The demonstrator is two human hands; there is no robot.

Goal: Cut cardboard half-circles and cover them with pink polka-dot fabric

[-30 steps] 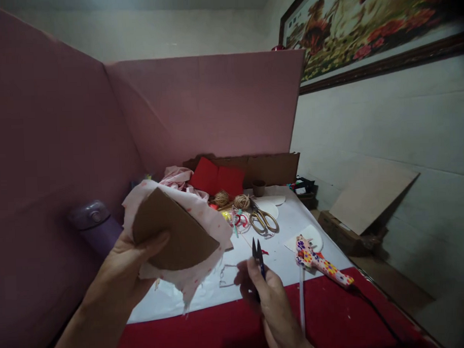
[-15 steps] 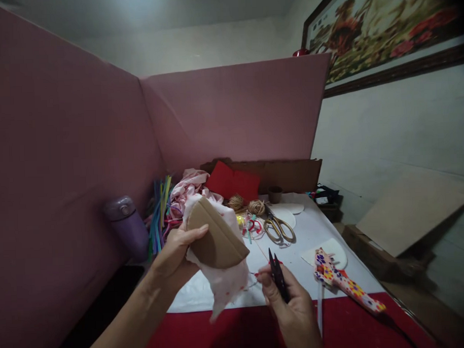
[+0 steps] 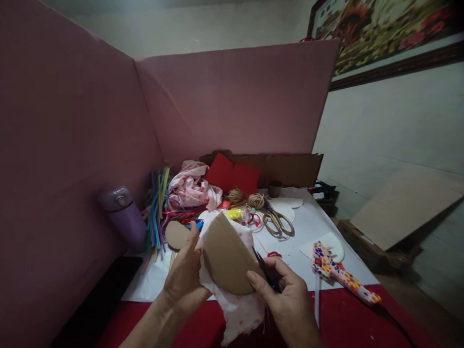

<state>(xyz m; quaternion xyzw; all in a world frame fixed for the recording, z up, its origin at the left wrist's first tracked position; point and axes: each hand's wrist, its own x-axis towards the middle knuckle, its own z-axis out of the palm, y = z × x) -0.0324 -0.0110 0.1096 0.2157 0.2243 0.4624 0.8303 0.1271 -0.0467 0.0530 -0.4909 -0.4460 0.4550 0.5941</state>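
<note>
A half-round cardboard piece (image 3: 228, 258) lies against white cloth with pinkish-red spots (image 3: 242, 316), which hangs ragged below it. My right hand (image 3: 287, 299) pinches the cardboard's lower right edge with the thumb. The same hand keeps black snips (image 3: 266, 269) in its fingers, blades pointing up and left. My left hand (image 3: 185, 272) is at the left edge of the cardboard and cloth, thumb raised and apart from the fingers. Some of its fingertips are hidden behind the cloth.
A floral glue gun (image 3: 344, 276) lies at right, its cord trailing off. Gold-handled scissors (image 3: 278, 225), twine balls (image 3: 256, 201), pink cloth (image 3: 192, 185) and coloured strips (image 3: 157, 212) crowd the back. Another cardboard piece (image 3: 177, 235) lies left. A purple bottle (image 3: 125, 218) stands by the partition.
The cardboard and cloth have shifted right and down. My left thumb has come off the cardboard, and my right hand, still with the snips, has taken hold of its lower edge.
</note>
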